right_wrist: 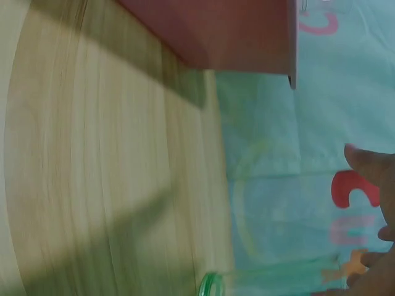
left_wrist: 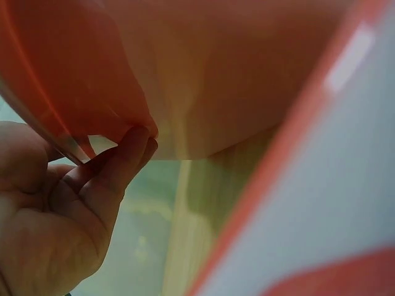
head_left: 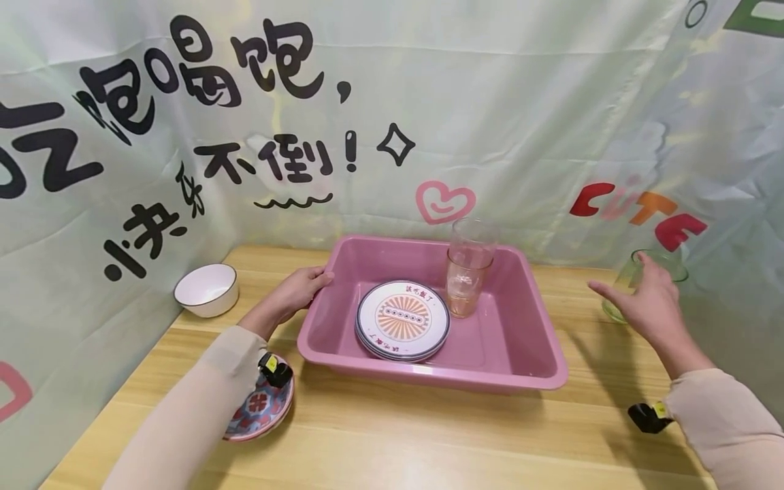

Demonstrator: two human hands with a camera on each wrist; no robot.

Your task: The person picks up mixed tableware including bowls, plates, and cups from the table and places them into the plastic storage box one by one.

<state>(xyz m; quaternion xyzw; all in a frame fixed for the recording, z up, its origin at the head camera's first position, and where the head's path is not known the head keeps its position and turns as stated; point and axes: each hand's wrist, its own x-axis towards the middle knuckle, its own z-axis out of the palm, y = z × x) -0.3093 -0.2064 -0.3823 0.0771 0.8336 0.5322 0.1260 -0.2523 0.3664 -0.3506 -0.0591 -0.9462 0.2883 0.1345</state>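
My left hand [head_left: 294, 296] grips the left rim of a pink plastic basin [head_left: 429, 373], the thumb over the edge; the left wrist view shows its curled fingers [left_wrist: 133, 145] against the outer wall. Inside the basin lie a stack of round printed plates [head_left: 403, 320] and, behind them to the right, clear glasses [head_left: 468, 279] nested upright. Away to the right, my right hand [head_left: 652, 303] is beside a green glass [head_left: 625, 279], with thumb spread wide and fingers near its rim. The right wrist view shows the glass's green base [right_wrist: 212, 285] on the table.
A white bowl [head_left: 207, 291] with a dark rim stands at the table's back left. Patterned red and blue dishes [head_left: 260, 412] sit under my left forearm, partly hidden. A printed cloth [head_left: 527, 122] hangs behind the wooden table [head_left: 392, 435] and along both sides.
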